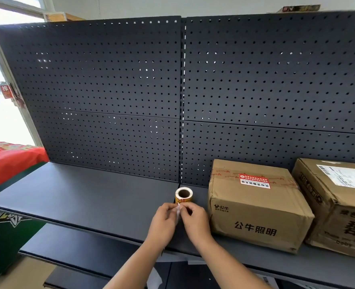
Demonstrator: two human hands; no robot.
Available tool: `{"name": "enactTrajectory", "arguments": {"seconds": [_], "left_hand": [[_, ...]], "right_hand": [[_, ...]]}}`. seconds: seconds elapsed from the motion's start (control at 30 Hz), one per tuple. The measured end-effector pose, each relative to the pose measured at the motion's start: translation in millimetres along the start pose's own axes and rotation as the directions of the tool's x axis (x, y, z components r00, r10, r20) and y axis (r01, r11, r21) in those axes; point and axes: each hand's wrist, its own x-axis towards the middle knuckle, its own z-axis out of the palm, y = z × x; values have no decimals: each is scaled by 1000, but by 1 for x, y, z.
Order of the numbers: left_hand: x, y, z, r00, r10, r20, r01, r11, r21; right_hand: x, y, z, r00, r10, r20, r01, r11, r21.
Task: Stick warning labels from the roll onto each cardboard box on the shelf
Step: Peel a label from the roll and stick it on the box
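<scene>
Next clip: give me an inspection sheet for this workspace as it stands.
Surface: dark grey shelf.
Job's things: label roll on end, left of and apart from the left box, which carries a red label on top; right box shows only a white shipping label.
Clutter: nothing seen.
Grippers: left hand and right hand both pinch the label strip.
Cables: nothing seen.
Surroundings: pegboard behind, red cloth at left.
</scene>
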Motion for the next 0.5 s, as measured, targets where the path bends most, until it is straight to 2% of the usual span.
{"name": "enactTrajectory", "arguments": {"seconds": [0.1,0.33,0.5], "left_hand": [[-3,0,0,1000,-19,1,19,997,-78],[-3,0,-5,999,13,-51,-12,1000,19],[-4,0,-7,993,-21,-114,22,1000,2]], "right_hand": [[-4,-2,1,1000,-2,-25,2,1000,-8],[-5,-7,0,997,1,-73,-8,995,-96],[-8,-14,-2,991,32,-129,-45,994,-97]]}}
